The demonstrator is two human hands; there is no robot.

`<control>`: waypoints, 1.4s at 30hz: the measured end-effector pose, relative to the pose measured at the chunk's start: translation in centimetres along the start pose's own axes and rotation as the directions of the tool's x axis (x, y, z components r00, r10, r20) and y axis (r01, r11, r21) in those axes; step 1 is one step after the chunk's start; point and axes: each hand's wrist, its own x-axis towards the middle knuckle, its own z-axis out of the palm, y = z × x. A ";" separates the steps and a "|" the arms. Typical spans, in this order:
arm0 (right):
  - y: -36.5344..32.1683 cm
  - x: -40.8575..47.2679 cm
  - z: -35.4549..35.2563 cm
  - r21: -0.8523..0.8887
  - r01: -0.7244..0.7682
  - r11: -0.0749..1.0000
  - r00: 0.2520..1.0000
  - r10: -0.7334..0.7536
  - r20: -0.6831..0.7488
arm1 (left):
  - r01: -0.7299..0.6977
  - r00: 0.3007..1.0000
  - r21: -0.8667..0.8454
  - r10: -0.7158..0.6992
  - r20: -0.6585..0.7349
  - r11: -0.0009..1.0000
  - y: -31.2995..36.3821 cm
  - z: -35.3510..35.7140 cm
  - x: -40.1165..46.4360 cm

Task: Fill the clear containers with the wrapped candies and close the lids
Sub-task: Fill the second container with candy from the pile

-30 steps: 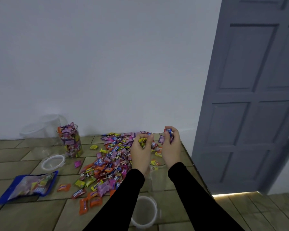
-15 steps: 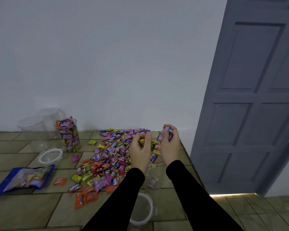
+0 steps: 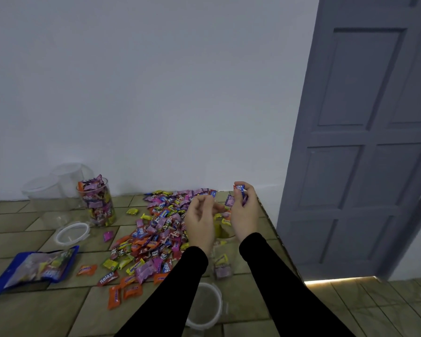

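1. Left hand [image 3: 199, 223] is hovering around the lower middle of the frame, black sleeve coming up from the bottom edge. Fingers are loosely curled and I can't see anything in them, so it's looking empty, though the blur around the fingertips makes it hard to be sure.
2. Right hand [image 3: 244, 212] is sitting just right of it, a bit higher, fingers curled and pinching a blue wrapped candy [image 3: 240, 189] at the top, with what looks like a purple one tucked under it.
3. Now containers, going from the left of the frame: two empty clear containers [image 3: 44, 193] are standing against the white wall at mid left.
4. Right beside them a filled container [image 3: 96, 203] is standing upright, packed to the brim with wrappers, lid off.
5. A white-rimmed lid [image 3: 72, 233] is lying flat on the tiled surface [image 3: 17, 310] just in front of it.
6. The candy pile [image 3: 156, 227] is spreading across the middle of the surface, left of the hands.
7. An open container [image 3: 223, 259] is standing below and between the hands, holding only a few candies at the bottom.
8. Another lid [image 3: 206, 305] is lying at bottom centre between the sleeves.
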 end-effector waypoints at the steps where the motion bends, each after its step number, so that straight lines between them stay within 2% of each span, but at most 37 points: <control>1: 0.0 0.0 0.0 -0.002 0.004 1.000 1.000 -0.004 -0.003 | -0.012 1.000 -0.011 0.012 -0.007 1.000 -0.3 -0.2 0.1; 4: -0.1 -0.1 -0.1 -0.018 0.011 1.000 1.000 -0.011 0.003 | 0.016 0.999 0.011 -0.016 -0.040 1.000 -1.6 -0.6 -0.1; 6: -0.2 -0.1 0.0 -0.039 0.015 0.999 0.999 -0.013 0.035 | 0.214 0.977 -0.046 -0.214 -0.009 0.976 -2.4 -0.9 -0.3; 8: -0.4 -0.1 0.0 -0.053 0.015 0.999 0.997 -0.011 0.076 | 0.469 0.883 -0.130 -0.461 0.088 0.874 -2.8 -1.1 -0.3; 9: -0.4 -0.1 -0.1 -0.054 0.004 0.999 0.995 0.002 0.097 | 0.521 0.853 -0.134 -0.507 0.122 0.843 -3.0 -1.3 -0.2; 15: -1.2 -0.4 -0.5 0.097 -0.206 0.974 0.956 0.179 0.233 | 0.494 0.869 -0.131 -0.483 0.109 0.859 -3.7 -1.1 -0.5; 22: -1.1 -0.6 -0.5 0.071 -0.163 0.984 0.947 0.136 0.292 | 0.510 0.860 -0.160 -0.503 0.084 0.845 -4.3 -1.3 -0.3; 26: -1.2 -0.6 -0.6 0.142 -0.193 0.971 0.933 0.137 0.333 | 0.499 0.866 -0.177 -0.486 0.113 0.848 -4.7 -1.4 -0.1; 33: -1.2 -0.9 -0.7 0.012 -0.071 0.997 0.938 0.062 0.342 | 0.499 0.866 -0.192 -0.483 0.125 0.845 -5.2 -1.4 0.2; 37: -1.9 -1.2 -0.7 -0.028 -0.083 0.996 0.915 0.087 0.395 | 0.509 0.859 -0.152 -0.488 0.156 0.847 -4.9 -1.4 0.3; 40: -2.1 -1.0 -0.6 -0.132 -0.025 0.991 0.920 0.075 0.384 | 0.499 0.853 -0.061 -0.477 0.214 0.865 -4.2 -1.9 0.4; 42: -2.4 -0.6 -0.4 -0.272 0.101 0.957 0.931 0.006 0.365 | 0.438 0.873 0.058 -0.440 0.211 0.897 -3.4 -2.8 0.4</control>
